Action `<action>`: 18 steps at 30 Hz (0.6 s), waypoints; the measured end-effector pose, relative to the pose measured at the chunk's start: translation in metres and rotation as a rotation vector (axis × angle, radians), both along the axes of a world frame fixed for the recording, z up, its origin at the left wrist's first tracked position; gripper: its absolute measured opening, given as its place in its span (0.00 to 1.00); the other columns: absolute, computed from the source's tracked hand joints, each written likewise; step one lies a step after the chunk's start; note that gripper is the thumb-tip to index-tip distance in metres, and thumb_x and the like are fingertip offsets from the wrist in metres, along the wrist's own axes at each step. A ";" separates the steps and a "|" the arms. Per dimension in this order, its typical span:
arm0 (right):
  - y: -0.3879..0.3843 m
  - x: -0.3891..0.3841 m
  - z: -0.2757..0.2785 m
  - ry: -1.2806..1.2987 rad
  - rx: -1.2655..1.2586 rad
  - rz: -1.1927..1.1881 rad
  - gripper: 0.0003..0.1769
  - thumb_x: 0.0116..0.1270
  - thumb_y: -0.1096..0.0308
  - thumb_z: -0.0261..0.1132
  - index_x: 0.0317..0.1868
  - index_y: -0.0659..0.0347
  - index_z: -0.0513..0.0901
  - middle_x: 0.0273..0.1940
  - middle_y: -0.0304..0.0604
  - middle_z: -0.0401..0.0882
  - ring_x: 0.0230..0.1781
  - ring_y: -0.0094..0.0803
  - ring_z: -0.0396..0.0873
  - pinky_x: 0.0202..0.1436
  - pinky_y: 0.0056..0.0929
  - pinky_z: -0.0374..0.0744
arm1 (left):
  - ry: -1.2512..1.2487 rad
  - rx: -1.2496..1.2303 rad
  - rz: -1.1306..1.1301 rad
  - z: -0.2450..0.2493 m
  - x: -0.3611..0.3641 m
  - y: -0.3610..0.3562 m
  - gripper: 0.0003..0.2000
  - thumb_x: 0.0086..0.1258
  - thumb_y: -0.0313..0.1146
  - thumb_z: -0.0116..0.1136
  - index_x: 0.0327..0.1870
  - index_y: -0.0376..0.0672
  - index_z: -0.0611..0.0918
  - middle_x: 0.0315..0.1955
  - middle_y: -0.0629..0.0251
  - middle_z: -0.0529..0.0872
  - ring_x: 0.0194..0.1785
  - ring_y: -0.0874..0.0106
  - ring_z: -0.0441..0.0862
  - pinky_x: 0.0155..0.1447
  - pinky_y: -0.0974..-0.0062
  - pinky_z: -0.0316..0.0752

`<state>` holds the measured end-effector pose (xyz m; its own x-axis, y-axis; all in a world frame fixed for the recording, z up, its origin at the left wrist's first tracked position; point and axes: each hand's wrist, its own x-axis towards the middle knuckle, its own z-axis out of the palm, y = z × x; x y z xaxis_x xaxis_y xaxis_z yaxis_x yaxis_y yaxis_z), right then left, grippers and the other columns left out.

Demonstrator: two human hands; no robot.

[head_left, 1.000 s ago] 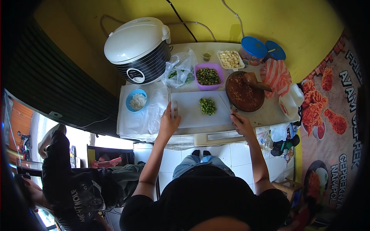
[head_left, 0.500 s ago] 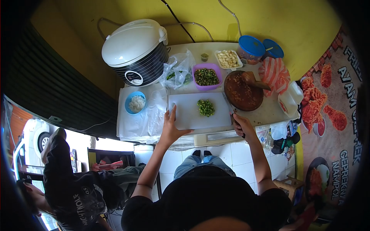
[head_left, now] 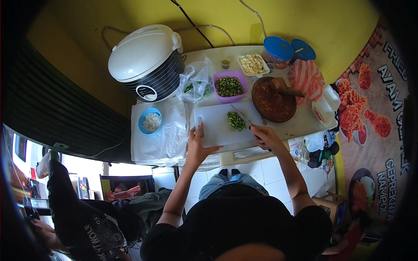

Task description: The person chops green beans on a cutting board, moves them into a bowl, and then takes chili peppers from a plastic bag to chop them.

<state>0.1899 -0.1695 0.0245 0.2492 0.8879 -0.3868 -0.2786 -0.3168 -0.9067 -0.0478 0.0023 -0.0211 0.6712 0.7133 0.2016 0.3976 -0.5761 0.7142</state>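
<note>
My right hand (head_left: 266, 138) grips the dark handle of a knife (head_left: 241, 115), whose blade points up and left over a small heap of chopped green vegetables (head_left: 235, 122). The heap lies on a white cutting board (head_left: 214, 135). At the board's left near corner rests my left hand (head_left: 199, 148), thumb and fingers spread apart, holding nothing. Behind the board stands a purple container (head_left: 216, 95) with chopped green pieces. To the right is a round brown mortar (head_left: 271, 108) with a pestle (head_left: 287, 89) lying in it.
A rice cooker (head_left: 146, 56) stands back left, near a blue bowl (head_left: 142, 126) of rice and a plastic bag (head_left: 198, 78). Further right are a tray of pale pieces (head_left: 253, 64), blue-lidded tubs (head_left: 278, 48), a striped bag (head_left: 307, 78) and a foam box (head_left: 326, 106). A person (head_left: 96, 217) sits left.
My right hand has brought the knife left from the board's right edge, across the chopped vegetables. My left hand stays at the board's near corner. The view has shifted slightly.
</note>
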 end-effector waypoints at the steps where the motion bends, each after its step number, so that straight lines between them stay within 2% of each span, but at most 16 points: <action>1: 0.001 0.002 -0.001 -0.050 -0.010 -0.029 0.29 0.77 0.49 0.59 0.70 0.57 0.74 0.21 0.24 0.59 0.17 0.12 0.56 0.18 0.16 0.55 | 0.004 0.003 -0.002 0.000 -0.001 0.000 0.58 0.40 0.43 0.85 0.76 0.39 0.61 0.62 0.35 0.67 0.56 0.48 0.78 0.59 0.55 0.78; 3: -0.002 0.009 -0.004 -0.151 -0.034 -0.089 0.29 0.76 0.50 0.60 0.70 0.58 0.74 0.22 0.25 0.61 0.18 0.12 0.58 0.20 0.16 0.57 | 0.000 -0.006 0.006 0.006 0.001 -0.001 0.58 0.41 0.43 0.85 0.76 0.39 0.62 0.61 0.36 0.67 0.54 0.50 0.79 0.58 0.55 0.78; 6: -0.010 0.026 -0.037 -0.482 0.037 -0.153 0.32 0.76 0.49 0.61 0.70 0.64 0.73 0.23 0.27 0.65 0.21 0.14 0.61 0.24 0.19 0.62 | 0.001 -0.036 0.030 0.019 0.004 -0.006 0.57 0.41 0.43 0.85 0.75 0.38 0.63 0.61 0.38 0.67 0.53 0.51 0.79 0.58 0.55 0.78; 9: -0.019 0.026 -0.041 -0.654 0.029 -0.148 0.35 0.75 0.49 0.60 0.71 0.70 0.69 0.24 0.31 0.69 0.24 0.18 0.66 0.28 0.22 0.68 | 0.029 -0.029 0.035 0.017 0.002 -0.007 0.57 0.41 0.42 0.85 0.76 0.39 0.63 0.62 0.38 0.65 0.53 0.52 0.79 0.59 0.56 0.77; 12: -0.022 0.018 -0.026 -0.714 -0.093 -0.098 0.37 0.75 0.49 0.60 0.71 0.72 0.67 0.27 0.38 0.74 0.26 0.22 0.68 0.32 0.25 0.71 | 0.012 0.006 0.037 0.008 0.001 -0.011 0.57 0.41 0.41 0.85 0.76 0.41 0.63 0.64 0.39 0.62 0.53 0.53 0.79 0.59 0.56 0.77; 14: -0.023 0.027 -0.066 -0.841 0.068 -0.175 0.37 0.76 0.49 0.59 0.72 0.72 0.66 0.30 0.41 0.77 0.28 0.24 0.69 0.36 0.25 0.73 | 0.000 0.053 0.044 -0.001 -0.001 -0.012 0.56 0.41 0.40 0.85 0.76 0.42 0.63 0.67 0.39 0.59 0.54 0.53 0.79 0.59 0.56 0.78; 16: -0.022 0.024 -0.068 -0.867 0.122 -0.208 0.36 0.76 0.51 0.59 0.73 0.70 0.65 0.38 0.43 0.79 0.30 0.23 0.70 0.39 0.24 0.75 | -0.034 0.068 0.051 0.004 0.000 -0.015 0.55 0.42 0.39 0.85 0.76 0.43 0.64 0.69 0.38 0.56 0.56 0.53 0.79 0.60 0.56 0.78; 18: -0.026 0.021 -0.056 -0.801 0.051 -0.192 0.34 0.76 0.54 0.60 0.73 0.67 0.66 0.48 0.43 0.81 0.31 0.20 0.69 0.40 0.22 0.75 | -0.056 0.060 0.049 0.010 0.001 -0.017 0.55 0.42 0.39 0.85 0.76 0.44 0.64 0.70 0.37 0.53 0.57 0.51 0.79 0.60 0.55 0.78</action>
